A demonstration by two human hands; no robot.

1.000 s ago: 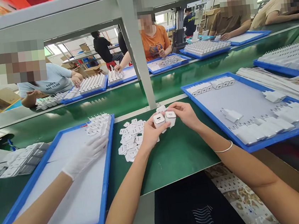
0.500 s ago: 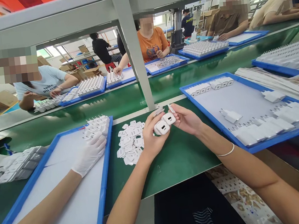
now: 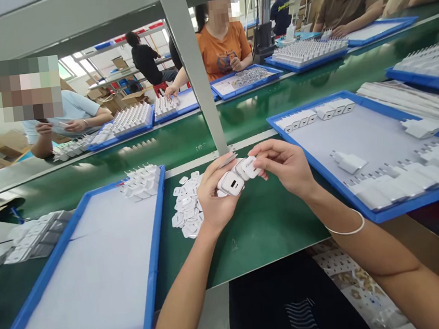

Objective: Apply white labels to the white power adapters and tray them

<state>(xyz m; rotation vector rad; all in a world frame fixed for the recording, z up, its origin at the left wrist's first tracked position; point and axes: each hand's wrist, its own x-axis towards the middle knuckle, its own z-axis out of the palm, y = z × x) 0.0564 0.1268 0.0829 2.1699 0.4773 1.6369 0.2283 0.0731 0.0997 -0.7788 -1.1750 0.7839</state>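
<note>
Both hands hold white chargers over green bench, centre.
Left hand (image 3: 213,199) clamped on white charger (image 3: 231,183), port face toward camera, long axis running far-right; right hand (image 3: 285,168) pinches second charger (image 3: 248,166) touching the first (prongs not clear). Green mat (image 3: 265,222) in a busy assembly hall. Pile of small white labels (image 3: 187,207) just left; blue tray (image 3: 153,276) left, another blue tray (image 3: 313,162) right, open mat between, near edge.
</note>
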